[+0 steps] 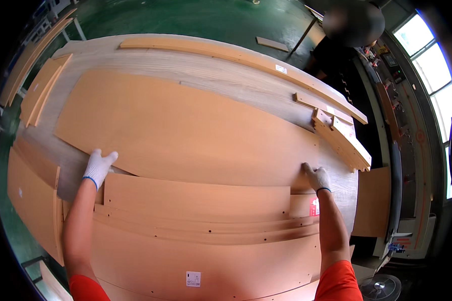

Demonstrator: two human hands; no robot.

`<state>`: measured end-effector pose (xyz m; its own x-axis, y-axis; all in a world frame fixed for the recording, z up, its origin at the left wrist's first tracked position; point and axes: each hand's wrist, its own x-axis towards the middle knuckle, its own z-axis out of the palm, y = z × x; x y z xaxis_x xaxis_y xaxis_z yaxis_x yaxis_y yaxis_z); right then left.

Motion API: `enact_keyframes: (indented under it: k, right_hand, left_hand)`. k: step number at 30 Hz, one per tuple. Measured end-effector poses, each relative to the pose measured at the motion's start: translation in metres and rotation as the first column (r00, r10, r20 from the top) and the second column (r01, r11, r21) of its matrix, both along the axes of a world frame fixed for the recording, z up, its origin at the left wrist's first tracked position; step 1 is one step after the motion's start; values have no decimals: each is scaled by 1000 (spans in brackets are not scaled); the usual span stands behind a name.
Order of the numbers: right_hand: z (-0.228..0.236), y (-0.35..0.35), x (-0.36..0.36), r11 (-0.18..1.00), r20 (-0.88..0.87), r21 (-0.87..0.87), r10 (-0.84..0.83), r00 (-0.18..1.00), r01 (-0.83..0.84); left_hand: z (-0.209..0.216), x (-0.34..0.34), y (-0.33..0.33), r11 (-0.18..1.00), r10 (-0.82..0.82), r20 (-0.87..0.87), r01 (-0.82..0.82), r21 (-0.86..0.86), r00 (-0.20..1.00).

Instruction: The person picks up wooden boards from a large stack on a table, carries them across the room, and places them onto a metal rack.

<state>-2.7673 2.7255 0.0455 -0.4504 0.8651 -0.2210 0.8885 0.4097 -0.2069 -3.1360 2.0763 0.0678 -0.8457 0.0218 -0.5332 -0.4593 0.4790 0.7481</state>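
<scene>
A large, thin, light-brown panel (186, 130) lies across the middle of the table. My left hand (100, 165), in a white knitted glove with a blue cuff edge, grips its near edge toward the left, thumb and a finger showing over the board. At the panel's right end, my right hand (317, 177) holds the edge between dark-tipped gloved fingers; the undersides of both grips are hidden. Just nearer to me lies a narrower board (196, 195), on a stack of drilled boards. The front board (236, 261) bears a white label.
A long rail (211, 48) runs along the far edge of the wood-grain table (75, 173). Short drilled strips (340, 138) are piled at right. More boards lie at left (35, 190). A person (331, 50) stands beyond, near machinery (407, 150) along the right.
</scene>
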Motion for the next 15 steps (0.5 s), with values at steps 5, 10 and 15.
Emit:
enact_keyframes:
  k: [5, 10, 15]
  right_hand:
    - [-11, -2, -9, 987, -5, 139, -83, 997, 83]
    - [-17, 5, -4, 984, 18, 110, -144, 989, 142]
    - [20, -24, -64, 992, 91, 75, -103, 991, 97]
  left_hand:
    - [-18, 15, 5, 897, -292, -244, 176, -406, 925]
    - [-15, 29, 10, 988, -130, -195, 111, -108, 972]
    - [-23, 32, 3, 990, -135, -198, 122, -74, 971]
